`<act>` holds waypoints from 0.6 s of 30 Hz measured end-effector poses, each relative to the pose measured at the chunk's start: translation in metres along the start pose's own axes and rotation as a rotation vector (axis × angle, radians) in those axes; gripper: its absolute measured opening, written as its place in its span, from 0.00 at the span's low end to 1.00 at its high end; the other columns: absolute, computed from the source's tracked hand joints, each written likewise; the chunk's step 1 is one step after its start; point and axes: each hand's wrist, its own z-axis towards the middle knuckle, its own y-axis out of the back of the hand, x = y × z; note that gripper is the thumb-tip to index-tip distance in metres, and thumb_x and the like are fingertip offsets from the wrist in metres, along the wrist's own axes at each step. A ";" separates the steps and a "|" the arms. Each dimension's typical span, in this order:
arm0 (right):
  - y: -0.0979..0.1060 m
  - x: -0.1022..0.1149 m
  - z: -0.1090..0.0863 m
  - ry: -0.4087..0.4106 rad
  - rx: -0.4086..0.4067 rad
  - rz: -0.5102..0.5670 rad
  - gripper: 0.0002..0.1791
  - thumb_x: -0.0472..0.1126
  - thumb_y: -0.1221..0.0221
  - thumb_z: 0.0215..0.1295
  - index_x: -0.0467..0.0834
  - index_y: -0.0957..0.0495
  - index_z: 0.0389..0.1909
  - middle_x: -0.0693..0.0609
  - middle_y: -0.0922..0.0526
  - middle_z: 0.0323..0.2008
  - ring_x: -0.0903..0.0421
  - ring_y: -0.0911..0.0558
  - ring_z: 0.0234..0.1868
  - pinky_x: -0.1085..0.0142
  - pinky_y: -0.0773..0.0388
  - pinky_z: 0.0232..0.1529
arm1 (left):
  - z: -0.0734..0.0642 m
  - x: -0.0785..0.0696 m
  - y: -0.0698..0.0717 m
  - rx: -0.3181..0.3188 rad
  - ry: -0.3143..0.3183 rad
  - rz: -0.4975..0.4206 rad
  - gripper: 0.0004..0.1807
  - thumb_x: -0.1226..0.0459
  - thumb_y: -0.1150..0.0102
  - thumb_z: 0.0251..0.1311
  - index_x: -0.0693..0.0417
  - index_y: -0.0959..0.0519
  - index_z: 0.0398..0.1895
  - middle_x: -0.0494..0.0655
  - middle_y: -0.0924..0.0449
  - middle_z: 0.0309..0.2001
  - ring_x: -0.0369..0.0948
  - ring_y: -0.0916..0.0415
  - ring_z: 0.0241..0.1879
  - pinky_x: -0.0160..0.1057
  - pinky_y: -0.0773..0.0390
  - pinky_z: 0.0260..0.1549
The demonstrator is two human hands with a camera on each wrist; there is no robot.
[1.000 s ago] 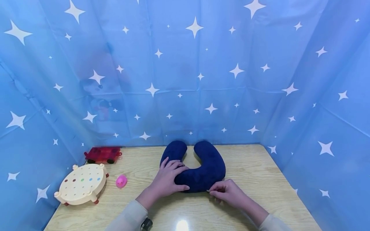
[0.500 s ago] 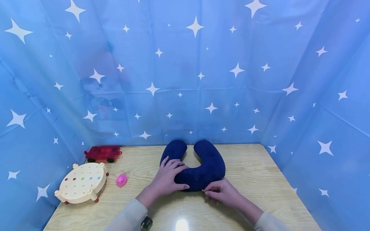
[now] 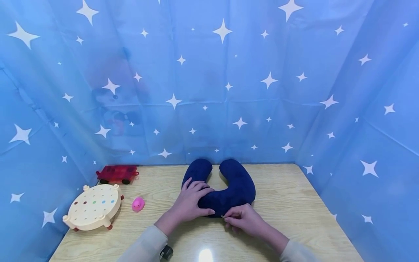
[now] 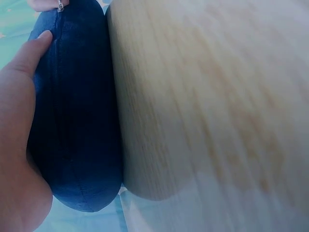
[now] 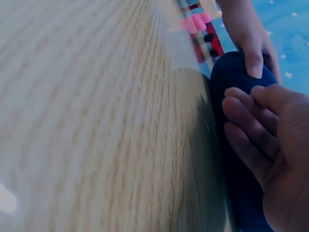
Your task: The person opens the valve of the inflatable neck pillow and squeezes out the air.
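A dark blue U-shaped neck pillow (image 3: 237,182) lies on the table, its two ends pointing to the back. My left hand (image 3: 191,203) grips its left bend, fingers spread over the top and thumb on the near side. At the near edge, my right hand (image 3: 243,220) pinches a small metal zipper pull (image 4: 60,6) between thumb and index finger. From the pull, a zipper seam (image 4: 57,72) runs along the pillow's side in the left wrist view. The other fingers (image 5: 244,118) of my right hand are loosely bent beside the pillow.
Left of the pillow is a small pink toy (image 3: 138,204). Further left stands a cream round pegboard-like stand (image 3: 93,207) on short legs, with a red toy wagon (image 3: 118,174) behind it. Blue star-printed curtains (image 3: 209,91) enclose the wooden table (image 3: 294,203).
My right hand has slid left along the pillow's near edge with the zipper pull, closer to my left thumb. My left hand and the pillow have stayed in place.
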 end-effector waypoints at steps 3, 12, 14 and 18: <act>-0.001 0.001 0.001 0.003 -0.007 -0.008 0.08 0.37 0.33 0.79 0.38 0.08 0.46 0.46 0.07 0.33 0.51 0.11 0.26 0.62 0.13 0.29 | 0.000 0.000 0.000 0.001 0.004 0.002 0.40 0.28 0.32 0.63 0.33 0.19 0.74 0.39 0.21 0.70 0.46 0.33 0.77 0.69 0.52 0.81; -0.003 0.002 0.001 0.048 -0.002 0.021 0.09 0.36 0.34 0.80 0.35 0.09 0.46 0.43 0.07 0.33 0.53 0.11 0.25 0.64 0.13 0.28 | 0.001 0.000 -0.001 0.026 0.019 0.014 0.41 0.27 0.32 0.63 0.32 0.19 0.75 0.38 0.22 0.71 0.45 0.35 0.78 0.67 0.54 0.82; -0.005 0.003 0.002 0.068 0.004 0.033 0.09 0.35 0.34 0.80 0.34 0.09 0.47 0.43 0.07 0.33 0.53 0.12 0.25 0.64 0.13 0.28 | 0.001 0.000 -0.001 0.023 0.017 0.016 0.41 0.27 0.33 0.63 0.32 0.19 0.75 0.38 0.22 0.71 0.45 0.35 0.78 0.67 0.54 0.82; -0.008 0.006 0.005 0.085 0.010 0.045 0.08 0.34 0.35 0.80 0.33 0.09 0.47 0.42 0.07 0.33 0.51 0.12 0.24 0.64 0.14 0.28 | 0.001 0.000 -0.001 0.018 0.016 0.013 0.40 0.27 0.32 0.63 0.32 0.19 0.74 0.38 0.22 0.71 0.45 0.34 0.78 0.67 0.54 0.82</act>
